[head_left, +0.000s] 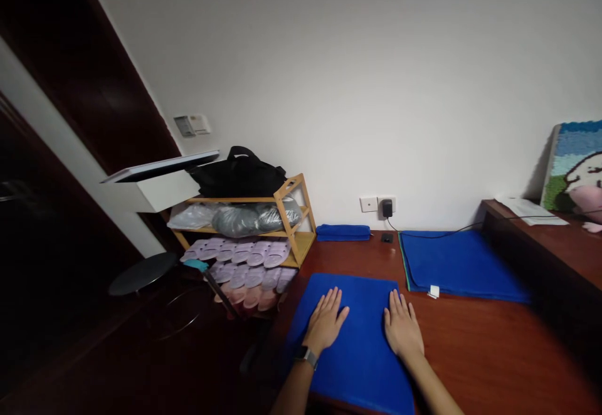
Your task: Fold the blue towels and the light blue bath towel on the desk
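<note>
A blue cloth (360, 346) lies flat on the reddish-brown wooden table (475, 346) in front of me. My left hand (325, 322) rests palm down on the cloth's left part, fingers stretched out, a watch (307, 356) on its wrist. On the right edge of the same cloth my right hand (403, 326) lies flat, fingers extended. Farther right is a folded blue cloth (461, 261) with a green edge and a white tag (433, 291). Against the wall sits a narrow folded blue cloth (343, 232).
A black plug adapter (387, 208) in the wall socket has a cable running right. Left of the table stands a wooden rack (292, 220) with lilac slippers (244, 250) and a black bag (239, 175). A round stool (143, 274) is farther left. A raised ledge (545, 239) borders the right.
</note>
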`<control>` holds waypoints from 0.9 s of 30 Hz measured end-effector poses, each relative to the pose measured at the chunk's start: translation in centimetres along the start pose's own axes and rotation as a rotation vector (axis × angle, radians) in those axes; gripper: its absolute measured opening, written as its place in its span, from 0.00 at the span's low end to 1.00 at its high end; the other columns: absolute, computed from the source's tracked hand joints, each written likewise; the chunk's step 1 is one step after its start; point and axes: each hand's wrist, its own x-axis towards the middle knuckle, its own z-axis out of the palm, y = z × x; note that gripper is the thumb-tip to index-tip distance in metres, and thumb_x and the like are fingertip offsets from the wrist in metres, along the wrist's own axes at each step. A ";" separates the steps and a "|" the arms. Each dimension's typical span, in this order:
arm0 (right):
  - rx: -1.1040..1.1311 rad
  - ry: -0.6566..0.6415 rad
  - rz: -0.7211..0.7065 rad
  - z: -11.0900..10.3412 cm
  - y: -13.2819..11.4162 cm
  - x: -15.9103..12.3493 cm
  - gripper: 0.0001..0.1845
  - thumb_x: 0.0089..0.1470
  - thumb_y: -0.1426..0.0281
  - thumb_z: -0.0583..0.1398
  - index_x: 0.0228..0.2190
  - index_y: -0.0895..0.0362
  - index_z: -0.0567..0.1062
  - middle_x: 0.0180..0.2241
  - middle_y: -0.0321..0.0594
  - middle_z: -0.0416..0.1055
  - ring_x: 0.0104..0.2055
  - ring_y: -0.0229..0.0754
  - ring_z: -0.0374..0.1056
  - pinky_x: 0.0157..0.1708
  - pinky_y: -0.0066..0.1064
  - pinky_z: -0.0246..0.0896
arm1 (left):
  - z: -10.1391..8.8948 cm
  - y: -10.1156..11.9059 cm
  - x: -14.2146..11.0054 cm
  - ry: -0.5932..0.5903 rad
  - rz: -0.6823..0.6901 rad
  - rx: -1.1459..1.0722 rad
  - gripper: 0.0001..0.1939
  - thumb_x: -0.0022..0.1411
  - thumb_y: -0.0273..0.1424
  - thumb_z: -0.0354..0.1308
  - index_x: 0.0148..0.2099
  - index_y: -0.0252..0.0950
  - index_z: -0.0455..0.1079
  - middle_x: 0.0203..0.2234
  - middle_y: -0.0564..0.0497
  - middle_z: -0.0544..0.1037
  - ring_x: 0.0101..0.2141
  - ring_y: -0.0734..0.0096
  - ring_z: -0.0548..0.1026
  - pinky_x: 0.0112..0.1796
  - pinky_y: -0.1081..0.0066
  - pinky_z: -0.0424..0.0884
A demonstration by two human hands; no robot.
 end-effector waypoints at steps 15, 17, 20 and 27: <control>-0.045 -0.018 0.006 -1.1 0.9 2.6 0.36 0.68 0.60 0.38 0.70 0.64 0.48 0.73 0.42 0.42 0.75 0.45 0.36 0.72 0.40 0.33 | -1.9 -0.2 -8.7 0.430 -0.169 -0.161 0.29 0.76 0.42 0.37 0.74 0.43 0.53 0.70 0.50 0.61 0.69 0.60 0.58 0.66 0.55 0.60; -0.086 -0.024 -0.002 -0.6 0.8 3.0 0.36 0.68 0.60 0.38 0.70 0.66 0.47 0.73 0.44 0.42 0.75 0.45 0.36 0.72 0.40 0.30 | -1.2 5.8 -6.2 0.274 0.063 -0.177 0.29 0.77 0.43 0.38 0.75 0.46 0.47 0.72 0.55 0.54 0.70 0.62 0.53 0.68 0.56 0.56; -0.122 -0.019 -0.070 0.0 1.4 2.9 0.35 0.67 0.63 0.40 0.70 0.63 0.50 0.73 0.45 0.40 0.75 0.47 0.34 0.72 0.42 0.29 | 0.2 11.1 -0.5 0.115 0.223 -0.207 0.31 0.77 0.44 0.33 0.76 0.40 0.47 0.73 0.50 0.53 0.71 0.62 0.50 0.69 0.55 0.51; -0.119 -0.016 -0.108 0.4 2.0 3.0 0.35 0.64 0.68 0.42 0.70 0.61 0.52 0.73 0.44 0.41 0.75 0.48 0.35 0.71 0.45 0.32 | 3.3 10.9 7.1 -0.016 0.208 -0.204 0.36 0.75 0.49 0.26 0.75 0.37 0.47 0.72 0.47 0.54 0.72 0.65 0.48 0.70 0.56 0.44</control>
